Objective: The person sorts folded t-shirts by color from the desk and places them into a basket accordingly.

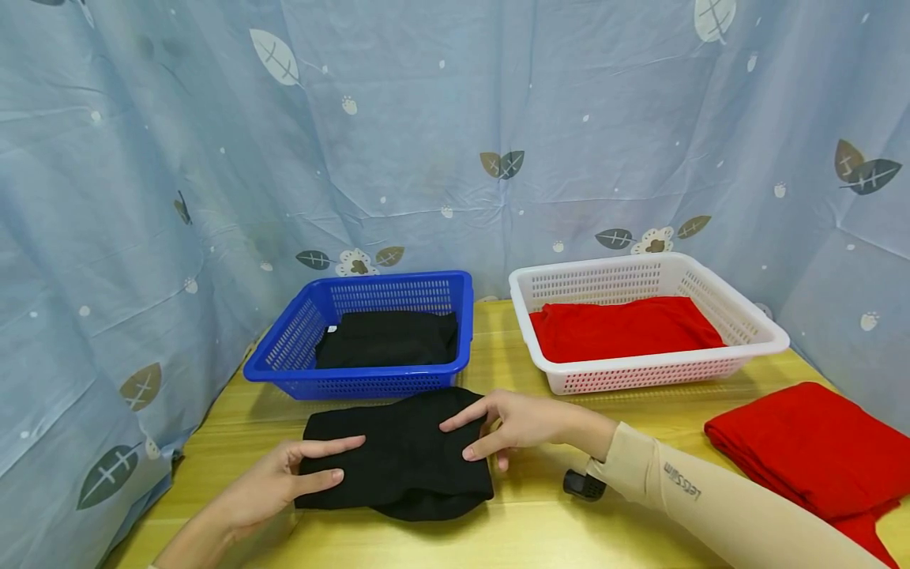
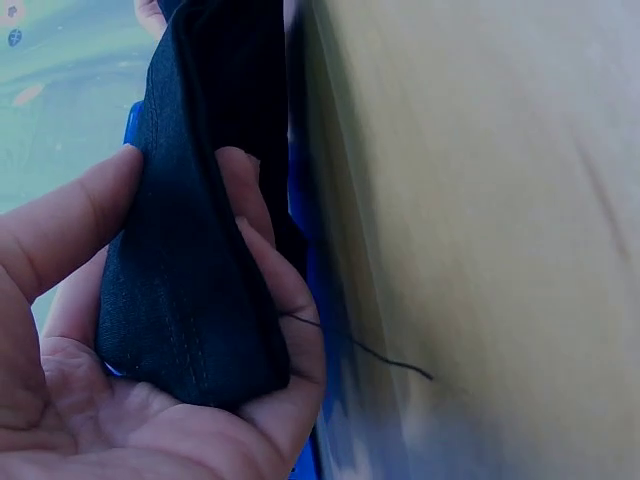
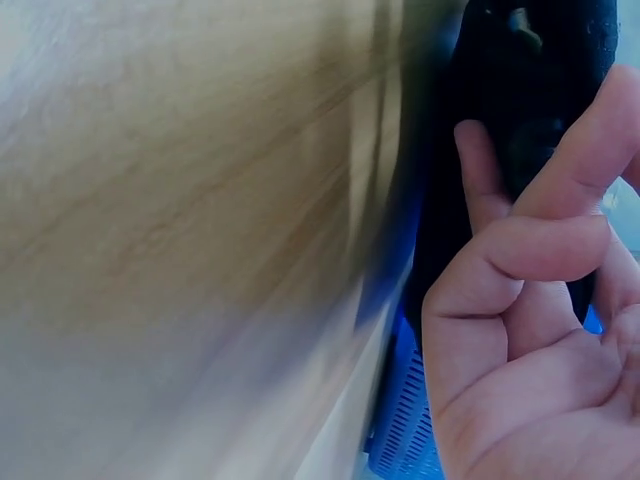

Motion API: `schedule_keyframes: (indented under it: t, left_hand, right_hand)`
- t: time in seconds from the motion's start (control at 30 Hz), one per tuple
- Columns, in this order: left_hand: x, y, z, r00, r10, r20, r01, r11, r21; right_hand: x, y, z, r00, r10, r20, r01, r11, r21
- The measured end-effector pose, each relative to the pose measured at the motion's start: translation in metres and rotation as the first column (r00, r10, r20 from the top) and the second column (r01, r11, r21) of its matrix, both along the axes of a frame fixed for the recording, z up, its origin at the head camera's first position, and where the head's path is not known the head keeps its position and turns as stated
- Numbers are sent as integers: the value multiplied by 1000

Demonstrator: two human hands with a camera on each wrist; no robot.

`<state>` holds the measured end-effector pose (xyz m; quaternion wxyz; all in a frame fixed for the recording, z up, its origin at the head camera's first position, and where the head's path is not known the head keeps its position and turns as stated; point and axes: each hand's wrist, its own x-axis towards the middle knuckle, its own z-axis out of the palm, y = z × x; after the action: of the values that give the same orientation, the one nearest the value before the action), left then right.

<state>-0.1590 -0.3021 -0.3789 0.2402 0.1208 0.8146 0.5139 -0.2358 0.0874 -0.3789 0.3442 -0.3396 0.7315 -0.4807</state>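
A folded black garment (image 1: 405,458) is held between both hands in front of the blue basket; its exact kind cannot be told. My left hand (image 1: 277,474) grips its left end, thumb and index finger on top. In the left wrist view, fingers of the left hand (image 2: 270,270) curl beneath the stitched edge of the black garment (image 2: 185,270), and a loose thread hangs from it. At the other end, my right hand (image 1: 522,427) holds the right edge, thumb and index finger on the upper face. The right wrist view shows the right hand (image 3: 540,300) with bent fingers against the dark fabric.
Behind the garment stands a blue basket (image 1: 362,381) with black folded cloth (image 1: 391,336) inside. A white basket (image 1: 654,365) at the back right contains red cloth (image 1: 626,328). More red folded cloth (image 1: 817,450) lies on the wooden table (image 1: 540,529) beside my right arm. A patterned curtain (image 1: 426,118) hangs behind.
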Motion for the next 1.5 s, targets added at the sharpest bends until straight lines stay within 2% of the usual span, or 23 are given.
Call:
schedule_keyframes:
  t: [0.27,0.5,0.93,1.17,1.3,1.5]
  left_hand:
    - [4,2,7,1000,5,-15,-6,1000,-31]
    - [9,2,16,999,28,-30,-30,997,-73]
    - [19,-2,43,980,-31,-196,19,998,-65]
    - [26,-2,59,953,-18,-302,-9,996,-87]
    - [25,-1,69,934,-16,-358,-14,997,-81]
    - [16,-1,83,881,-25,-473,-31,994,-109]
  right_hand:
    - [2,3,5,998,-5,-63,6,1000,16]
    - [7,5,12,997,10,-75,-10,1000,-5]
    - [18,11,37,991,19,-134,-26,999,-45]
    - [22,13,55,981,0,-196,-10,999,-47]
    - [22,13,65,971,-11,-240,-5,998,-65]
    - [15,11,81,955,-33,-294,15,998,-62]
